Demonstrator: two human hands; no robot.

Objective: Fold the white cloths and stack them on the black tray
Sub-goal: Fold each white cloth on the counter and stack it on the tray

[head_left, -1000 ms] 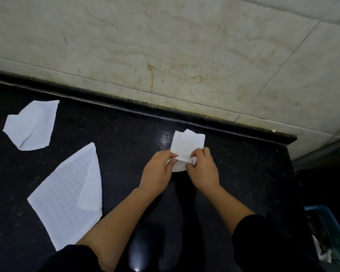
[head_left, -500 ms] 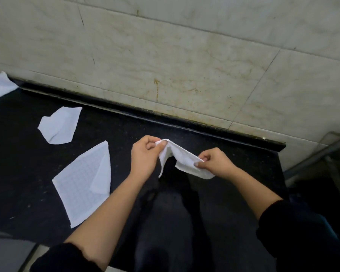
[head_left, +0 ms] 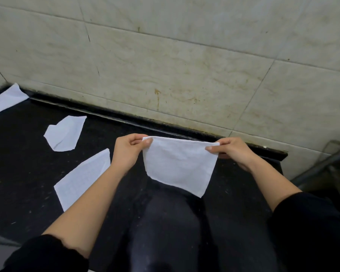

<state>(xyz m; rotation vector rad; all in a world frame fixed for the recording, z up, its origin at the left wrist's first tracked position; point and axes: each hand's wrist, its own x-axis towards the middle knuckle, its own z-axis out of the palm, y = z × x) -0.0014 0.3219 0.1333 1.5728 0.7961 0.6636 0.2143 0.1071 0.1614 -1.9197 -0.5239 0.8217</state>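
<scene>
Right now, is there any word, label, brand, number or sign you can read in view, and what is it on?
No readable text anywhere in view.
The white cloth, pinched by the left hand and right hand: blank.
The near cloth, middle cloth and corner cloth on the black counter: no print.
The wall tiles: stains only.

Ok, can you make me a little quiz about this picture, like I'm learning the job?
1. True or false: the left hand and the right hand each pinch a top corner of the held cloth.
2. How many other white cloths lie on the black counter? A one, B three, C six.
3. Fill the gap: behind the counter stands a tiled ___.
Key: 1 true; 2 B, the corner cloth, the small cloth and the big cloth; 3 wall.
</scene>
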